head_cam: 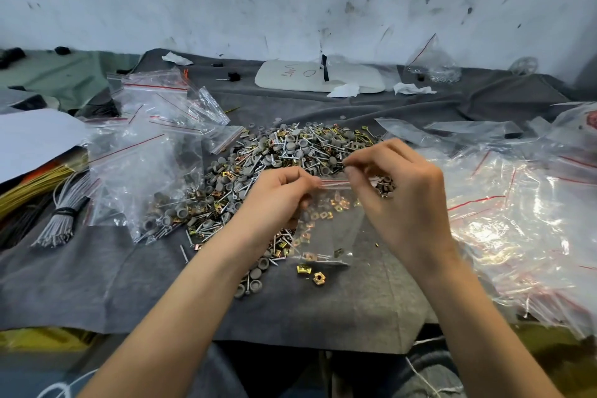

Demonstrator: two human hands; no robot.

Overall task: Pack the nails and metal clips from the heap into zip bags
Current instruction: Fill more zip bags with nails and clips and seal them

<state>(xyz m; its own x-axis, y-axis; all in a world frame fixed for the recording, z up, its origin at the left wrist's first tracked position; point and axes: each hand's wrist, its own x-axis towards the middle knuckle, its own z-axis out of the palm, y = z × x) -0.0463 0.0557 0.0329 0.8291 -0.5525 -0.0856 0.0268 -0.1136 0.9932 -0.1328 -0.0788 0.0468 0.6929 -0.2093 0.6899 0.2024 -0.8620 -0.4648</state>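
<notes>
Filled bags [139, 171] sit far left. Left hand [279, 194], knuckles up, pinches the red seal strip of the zip bag [326, 229], clips inside, at the near edge of the heap [290, 152]. Behind, a white board [319, 77] shows a handwritten "O". Right hand [397, 197] pinches the strip's other end.

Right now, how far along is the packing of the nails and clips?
Done: a zip bag on the left already holds parts. In hand: the left hand and right hand pinch the top of a small zip bag with metal clips inside. Left: a big heap of nails and clips waits.
</notes>
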